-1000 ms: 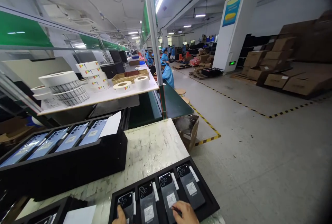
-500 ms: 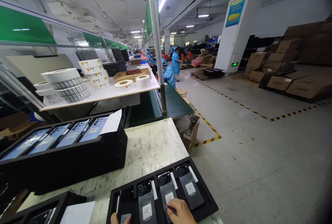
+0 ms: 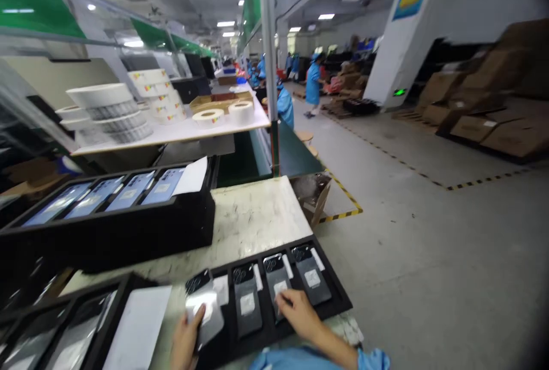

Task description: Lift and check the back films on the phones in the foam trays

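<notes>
My left hand is closed on a smartphone, its shiny back facing up. The phone is tilted over the left end of a black foam tray. In the slot beside it shows a white label or slip. Three more dark phones lie in the tray, camera end away from me, each with a white sticker and a white strip alongside. Over the second phone from the right, my right hand has its fingers curled together at the sticker. What they pinch, if anything, is hidden.
A stack of black trays with blue phones and a white sheet stands behind left. Another phone tray lies at lower left beside white paper. Label rolls sit on a shelf. Workers in blue are farther off.
My left hand has lifted the leftmost phone up and tilted it out of its slot, uncovering the white slip. My right hand stays over the same phone. The view has shifted.
</notes>
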The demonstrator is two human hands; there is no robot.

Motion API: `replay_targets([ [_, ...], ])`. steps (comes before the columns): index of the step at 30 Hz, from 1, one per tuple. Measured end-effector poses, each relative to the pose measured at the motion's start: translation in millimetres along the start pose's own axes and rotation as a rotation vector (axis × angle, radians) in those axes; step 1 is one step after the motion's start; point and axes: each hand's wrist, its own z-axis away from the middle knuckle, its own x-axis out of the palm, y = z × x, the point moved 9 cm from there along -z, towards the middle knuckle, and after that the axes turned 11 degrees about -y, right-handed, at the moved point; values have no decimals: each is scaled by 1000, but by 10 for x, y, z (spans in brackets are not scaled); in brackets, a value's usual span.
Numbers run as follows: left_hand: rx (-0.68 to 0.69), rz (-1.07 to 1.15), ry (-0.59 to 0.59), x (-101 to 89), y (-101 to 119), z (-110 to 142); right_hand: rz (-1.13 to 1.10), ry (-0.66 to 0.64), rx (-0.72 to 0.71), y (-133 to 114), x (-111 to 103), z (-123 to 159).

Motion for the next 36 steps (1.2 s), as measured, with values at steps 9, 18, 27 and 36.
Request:
replay_targets([
  [9, 328, 490, -306, 585, 1180, 837, -566, -368, -177, -1228, 246, -194],
  [18, 302, 595, -306, 543, 1277, 1140, -870, -571, -219, -1654, 270, 14],
  [27, 248, 652, -312, 580, 1203, 1134, -911, -616, -157, -1562, 315, 73],
  [36, -3, 1016, -787, 920, 1221, 1235, 134, -275, -556, -1922, 16, 111],
])
